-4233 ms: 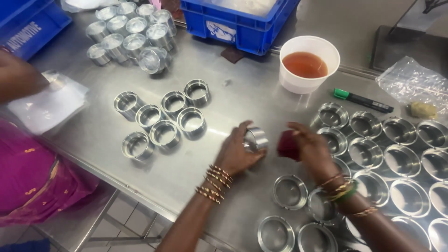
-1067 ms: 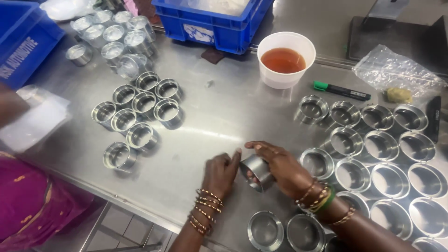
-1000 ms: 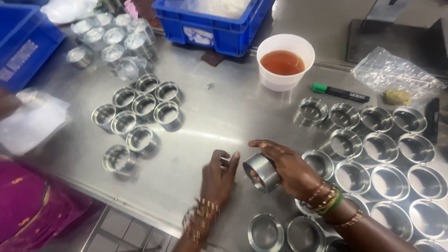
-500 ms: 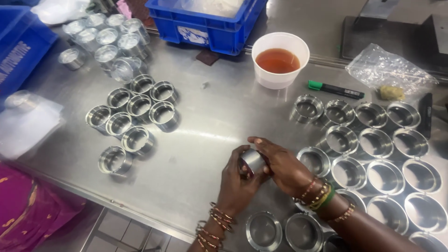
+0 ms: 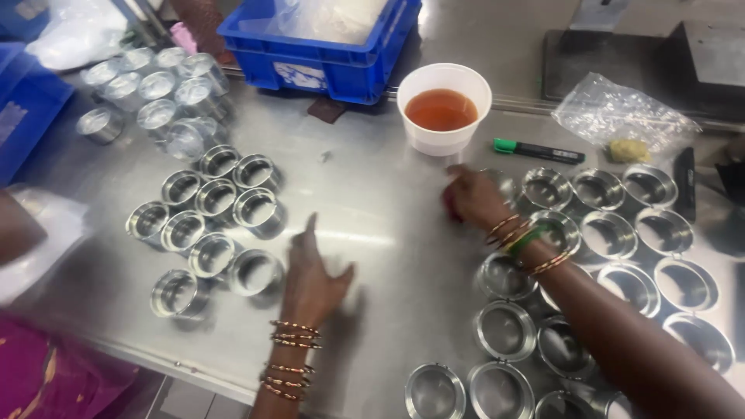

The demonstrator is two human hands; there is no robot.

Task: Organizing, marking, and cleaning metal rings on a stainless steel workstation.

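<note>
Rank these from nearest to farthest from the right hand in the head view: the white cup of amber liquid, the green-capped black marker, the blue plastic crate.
1. White cup of amber liquid, just up and left of the right hand.
2. Green-capped black marker, up and to its right, only slightly farther than the cup.
3. Blue plastic crate, at the far edge, up and left.

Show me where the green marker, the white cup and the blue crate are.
green marker [image 5: 538,150], head view, middle of its barrel.
white cup [image 5: 444,141], head view, its front wall.
blue crate [image 5: 326,71], head view, its front wall.
</note>
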